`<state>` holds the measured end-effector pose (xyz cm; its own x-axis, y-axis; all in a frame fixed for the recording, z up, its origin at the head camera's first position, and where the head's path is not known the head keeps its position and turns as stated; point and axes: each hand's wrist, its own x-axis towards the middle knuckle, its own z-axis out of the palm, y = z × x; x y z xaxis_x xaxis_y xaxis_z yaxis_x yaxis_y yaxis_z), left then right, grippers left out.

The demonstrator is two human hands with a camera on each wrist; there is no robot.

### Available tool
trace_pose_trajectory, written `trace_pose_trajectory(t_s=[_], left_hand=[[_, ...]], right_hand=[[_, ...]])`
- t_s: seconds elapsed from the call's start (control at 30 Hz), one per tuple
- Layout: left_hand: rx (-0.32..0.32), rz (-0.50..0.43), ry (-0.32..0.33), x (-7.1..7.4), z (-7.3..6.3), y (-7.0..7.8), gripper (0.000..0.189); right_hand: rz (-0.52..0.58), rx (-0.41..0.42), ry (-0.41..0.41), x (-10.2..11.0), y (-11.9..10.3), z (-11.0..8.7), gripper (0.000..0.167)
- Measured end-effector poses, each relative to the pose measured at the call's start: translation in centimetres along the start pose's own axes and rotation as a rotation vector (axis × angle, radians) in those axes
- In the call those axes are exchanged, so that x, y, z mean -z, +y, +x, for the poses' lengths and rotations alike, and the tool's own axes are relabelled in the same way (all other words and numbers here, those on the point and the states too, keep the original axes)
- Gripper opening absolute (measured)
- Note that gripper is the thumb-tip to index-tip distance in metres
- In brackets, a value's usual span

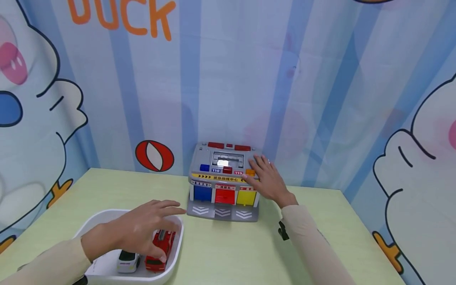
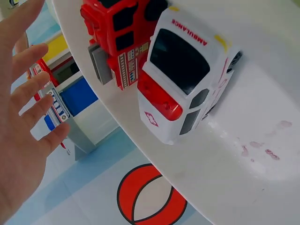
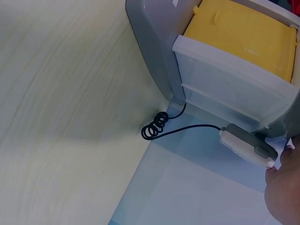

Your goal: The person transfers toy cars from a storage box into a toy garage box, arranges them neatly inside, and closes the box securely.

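Observation:
On the table stands a grey toy rescue station (image 1: pixel 199 160) with blue, red and yellow garage doors. My right hand (image 1: pixel 268 180) rests on the right side of its roof, beside an orange button, fingers extended. In the right wrist view only part of that hand (image 3: pixel 284 192) shows, close to a grey-and-white handset (image 3: pixel 246 146) on a coiled black cord. My left hand (image 1: pixel 142 227) hovers over a white basin (image 1: pixel 107 263), fingers spread and lightly bent, holding nothing. Inside the basin lie a red toy fire truck (image 1: pixel 166 242) and a white toy ambulance (image 2: pixel 161 117).
The pale green table (image 1: pixel 221 253) backs onto a blue striped curtain (image 1: pixel 228 79) printed with ducks and a red-and-white ball (image 1: pixel 144 155). The basin sits at the front left, left of the station. The station stands near the table's back edge.

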<state>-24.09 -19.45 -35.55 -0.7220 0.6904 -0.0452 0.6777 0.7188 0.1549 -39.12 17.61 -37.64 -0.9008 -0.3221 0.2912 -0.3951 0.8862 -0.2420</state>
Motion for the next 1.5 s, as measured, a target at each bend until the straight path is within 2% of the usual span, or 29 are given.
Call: trace_pose_trajectory(t_s=[0.17, 0.43, 0.67, 0.8, 1.2, 1.5], left_hand=[[-0.030, -0.003, -0.051, -0.1, -0.7, 0.4, 0.052], [-0.021, -0.029, -0.103, -1.0, -1.3, 0.5, 0.050], [-0.053, 0.003, -0.126, -2.1, -1.1, 0.4, 0.052], [-0.045, 0.008, -0.138, -2.2, -0.8, 0.0, 0.055], [-0.052, -0.045, -0.152, -2.3, -0.5, -0.5, 0.058], [-0.010, -0.094, -0.176, -2.8, -0.5, -0.4, 0.059]], right_hand=[[-0.010, 0.002, -0.007, 0.1, -0.1, 0.1, 0.077], [-0.005, 0.007, 0.008, 0.4, -0.4, 0.0, 0.077], [-0.006, -0.007, -0.010, 0.4, -0.1, -0.3, 0.078], [-0.003, -0.011, 0.002, 0.4, 0.1, -0.2, 0.079], [0.021, -0.007, 0.012, 0.2, 0.0, -0.3, 0.077], [0.037, -0.002, 0.009, 0.0, -0.2, -0.3, 0.077]])
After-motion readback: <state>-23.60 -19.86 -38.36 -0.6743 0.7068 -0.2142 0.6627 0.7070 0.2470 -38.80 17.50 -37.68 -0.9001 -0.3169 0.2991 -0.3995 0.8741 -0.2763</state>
